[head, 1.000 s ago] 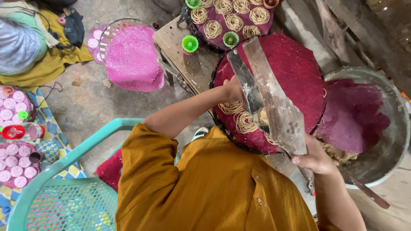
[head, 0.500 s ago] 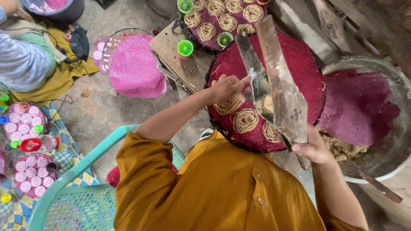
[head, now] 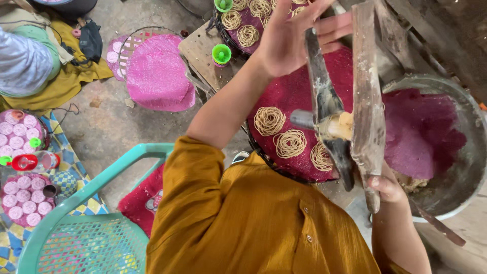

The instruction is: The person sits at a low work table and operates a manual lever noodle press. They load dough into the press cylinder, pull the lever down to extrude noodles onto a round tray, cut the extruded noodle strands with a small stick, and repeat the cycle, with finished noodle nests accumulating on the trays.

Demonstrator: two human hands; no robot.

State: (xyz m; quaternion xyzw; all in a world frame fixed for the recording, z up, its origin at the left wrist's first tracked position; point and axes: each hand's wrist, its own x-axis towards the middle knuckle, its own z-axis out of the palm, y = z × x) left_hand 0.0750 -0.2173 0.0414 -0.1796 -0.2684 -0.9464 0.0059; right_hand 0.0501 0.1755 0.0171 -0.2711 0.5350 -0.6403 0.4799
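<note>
Two wire trays of small pink round cakes point(head: 23, 139) lie at the left edge of the floor, on a chequered mat, beside a turquoise plastic chair point(head: 76, 233); a pink woven mat on a wire rack point(head: 157, 71) lies farther in, and a small green plastic cup point(head: 221, 53) stands on a wooden board beyond it; another person's grey sleeve point(head: 23, 61) shows at the top left corner.

The left hand point(head: 294, 35) is up at the top of the long-handled wooden lever press point(head: 368, 101), fingers spread, its grip apart, palm against the darker arm; half a second ago it was low on the round crimson woven tray point(head: 299, 91), fingertips at the pale yellow noodle coils point(head: 290, 143); now it has left them, and the press has swung up and stands steep above the tray.

Three coils lie along the tray's near edge, just beside one another; a lump of pale dough point(head: 341, 126) sits between the press arms, above the rightmost coil.

The right hand point(head: 388, 187) has its grip clamped round the lower end of the lighter arm, as before; to its right a big metal basin point(head: 474, 167) holds a magenta cloth point(head: 421, 132).

By the look of it the laying of coils has paused while the press is handled with both hands.
</note>
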